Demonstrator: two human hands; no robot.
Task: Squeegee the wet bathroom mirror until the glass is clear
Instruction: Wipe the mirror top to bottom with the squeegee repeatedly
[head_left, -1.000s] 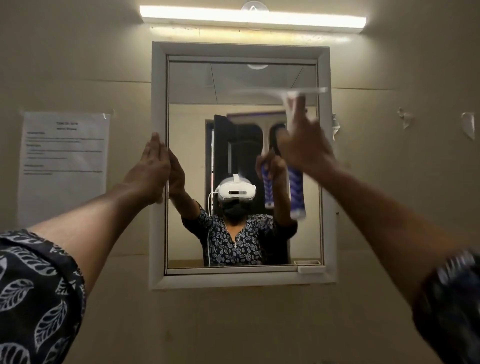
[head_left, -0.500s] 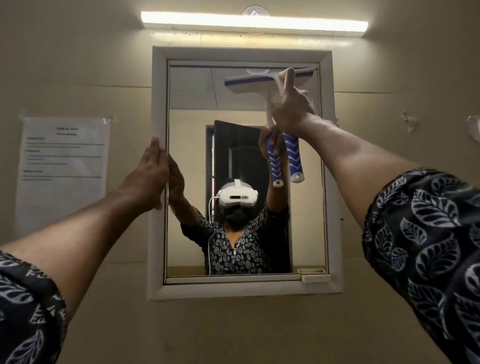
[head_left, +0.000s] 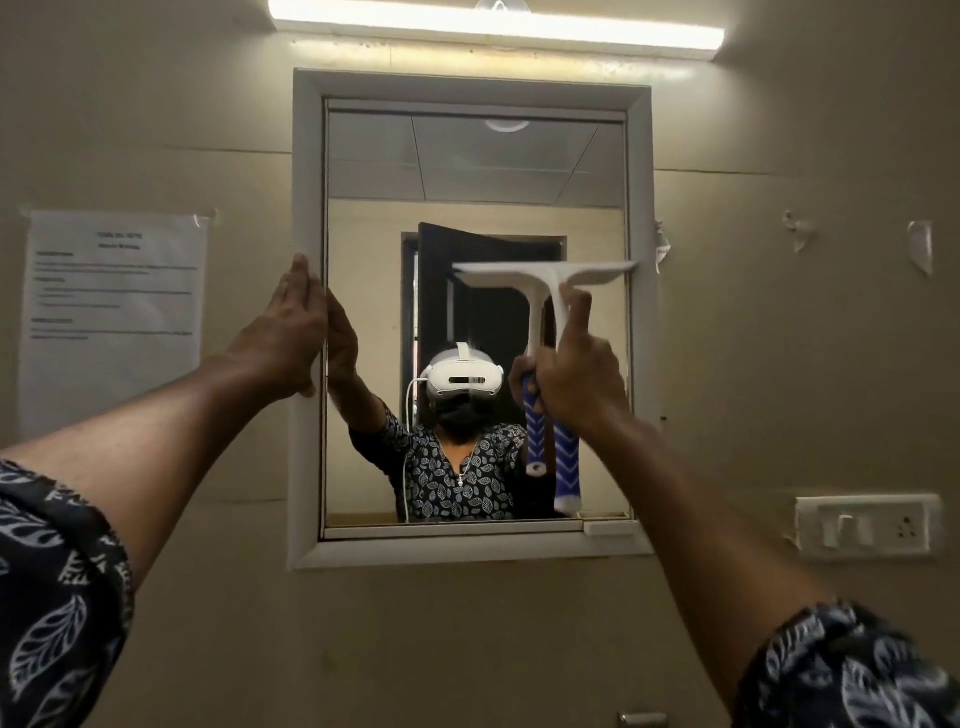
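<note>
The squeegee (head_left: 545, 274) has come down from the top of the mirror (head_left: 467, 171) to about mid-height on its right side, with its blade level against the glass. The right hand (head_left: 579, 374) grips the blue-and-white handle, fingers curled round it and one finger stretched up the neck. The left hand (head_left: 285, 338) lies flat, fingers straight, on the mirror's left frame (head_left: 306, 156). A paper notice (head_left: 114, 312) hangs at the left.

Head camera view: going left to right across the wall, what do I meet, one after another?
Paper notice → left hand, flat on the mirror frame's left edge → squeegee, gripped by the right hand → switch plate.
</note>
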